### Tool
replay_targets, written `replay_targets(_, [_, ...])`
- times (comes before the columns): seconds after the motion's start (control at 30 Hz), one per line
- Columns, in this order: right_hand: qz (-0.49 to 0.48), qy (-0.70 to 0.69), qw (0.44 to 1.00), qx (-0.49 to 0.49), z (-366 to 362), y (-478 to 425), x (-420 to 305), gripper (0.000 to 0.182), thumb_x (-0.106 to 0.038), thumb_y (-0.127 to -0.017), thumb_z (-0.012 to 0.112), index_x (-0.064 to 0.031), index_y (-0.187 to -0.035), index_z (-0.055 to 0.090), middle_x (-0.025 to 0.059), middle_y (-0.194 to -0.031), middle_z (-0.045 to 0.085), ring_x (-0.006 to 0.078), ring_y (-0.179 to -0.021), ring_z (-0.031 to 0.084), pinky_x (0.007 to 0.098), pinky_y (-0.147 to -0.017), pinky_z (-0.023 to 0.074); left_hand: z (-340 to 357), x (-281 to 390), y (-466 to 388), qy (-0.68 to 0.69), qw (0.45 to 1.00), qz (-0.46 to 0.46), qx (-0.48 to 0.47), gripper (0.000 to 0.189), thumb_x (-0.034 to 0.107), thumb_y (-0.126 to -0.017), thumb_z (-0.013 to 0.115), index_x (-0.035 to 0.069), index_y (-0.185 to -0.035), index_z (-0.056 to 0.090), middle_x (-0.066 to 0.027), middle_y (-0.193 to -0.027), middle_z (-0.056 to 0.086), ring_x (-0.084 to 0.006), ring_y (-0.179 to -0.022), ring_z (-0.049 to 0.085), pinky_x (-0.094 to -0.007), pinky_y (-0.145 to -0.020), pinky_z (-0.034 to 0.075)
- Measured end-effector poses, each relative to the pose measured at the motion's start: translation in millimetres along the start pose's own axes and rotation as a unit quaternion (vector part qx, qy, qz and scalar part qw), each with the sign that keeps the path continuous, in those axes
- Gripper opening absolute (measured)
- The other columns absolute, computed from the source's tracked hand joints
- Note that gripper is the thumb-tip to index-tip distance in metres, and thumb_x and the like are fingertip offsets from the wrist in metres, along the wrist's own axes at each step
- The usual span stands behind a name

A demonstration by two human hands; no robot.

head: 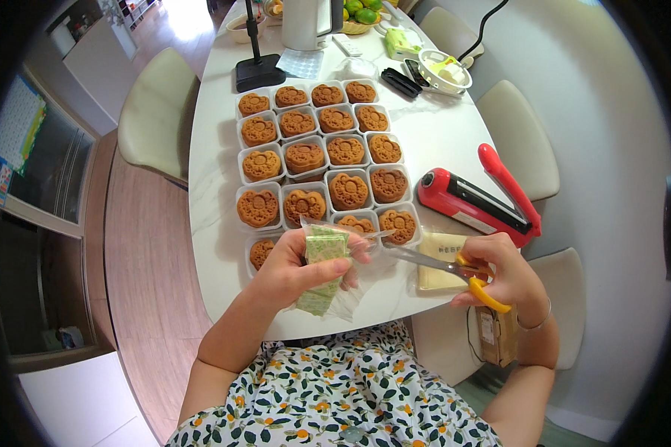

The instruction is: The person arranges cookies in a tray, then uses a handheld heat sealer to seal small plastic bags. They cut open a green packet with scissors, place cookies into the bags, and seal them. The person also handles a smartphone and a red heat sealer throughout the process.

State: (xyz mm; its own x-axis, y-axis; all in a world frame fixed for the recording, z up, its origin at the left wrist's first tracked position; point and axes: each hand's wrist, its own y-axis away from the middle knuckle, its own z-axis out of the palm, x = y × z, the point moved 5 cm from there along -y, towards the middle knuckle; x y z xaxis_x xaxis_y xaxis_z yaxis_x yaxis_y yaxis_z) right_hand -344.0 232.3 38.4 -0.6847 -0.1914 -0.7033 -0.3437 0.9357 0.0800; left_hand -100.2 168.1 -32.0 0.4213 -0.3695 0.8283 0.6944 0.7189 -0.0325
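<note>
My left hand [307, 268] grips a clear plastic bag with a stack of green-patterned packets [325, 262] in it, above the near edge of the table. In my right hand [497, 274] are scissors with yellow handles [489, 295], their blades pointing left at the bag's loose plastic edge. Whether the blades touch the plastic is unclear. Beyond my hands, molded brown mooncakes [349, 191] sit in rows of white plastic trays [239, 208]. Below the scissors lies a pack of pale yellow bags [439, 276], partly hidden by my right hand.
A red and black handheld heat sealer [469, 201] lies on the right of the white table [218, 268]. Farther back are a black stand base [260, 71], a white basket [444, 84], a black case [401, 82] and a kettle [305, 25]. Chairs [159, 112] flank the table.
</note>
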Motion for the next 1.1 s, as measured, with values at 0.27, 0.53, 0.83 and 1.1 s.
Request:
replay_targets(0.27, [0.027,-0.347,0.935,0.069,29.5,-28.1,-1.9,0.036,-0.011,-0.074,0.077,-0.0028,-0.099,0.052,0.0077,-0.097,0.063,0.0131,-0.085,0.061,0.0263,-0.076,0.0493,9.2,-13.1,2.4,-0.007,0.994,-0.093,-0.064,0.025,0.008,-0.084,0.064,-0.002,-0.106,0.056,-0.01,-0.097,0.063,-0.0169,-0.078,0.066,-0.0296,-0.068,0.054])
replay_targets(0.53, [0.003,-0.381,0.924,-0.015,54.5,-53.0,-13.5,0.03,-0.003,-0.075,0.075,-0.0034,-0.093,0.051,0.0043,-0.086,0.061,0.0067,-0.075,0.056,0.0218,-0.067,0.0467,13.5,-21.3,0.7,-0.058,0.986,-0.14,-0.072,0.027,0.011,-0.084,0.066,-0.002,-0.106,0.057,-0.0084,-0.094,0.065,-0.0157,-0.079,0.066,-0.0278,-0.069,0.053])
replay_targets(0.83, [0.045,-0.378,0.925,0.003,51.9,-51.2,-10.6,0.027,-0.002,-0.072,0.073,-0.005,-0.084,0.049,0.0015,-0.077,0.059,0.0055,-0.069,0.055,0.0204,-0.059,0.0453,14.7,-20.3,0.2,-0.11,0.983,-0.13,-0.075,0.033,0.011,-0.081,0.067,-0.004,-0.109,0.056,-0.0144,-0.098,0.065,-0.0253,-0.086,0.067,-0.034,-0.073,0.056])
replay_targets(1.1, [0.111,-0.466,0.877,-0.029,55.1,-48.7,-13.2,0.026,-0.004,-0.071,0.073,-0.0049,-0.083,0.05,0.0027,-0.072,0.058,0.0088,-0.063,0.058,0.0222,-0.058,0.0492,17.0,-26.3,2.6,0.02,0.979,-0.136,-0.152,0.039,0.027,-0.094,0.054,-0.001,-0.119,0.048,-0.0138,-0.107,0.062,-0.0211,-0.089,0.066,-0.0321,-0.074,0.055])
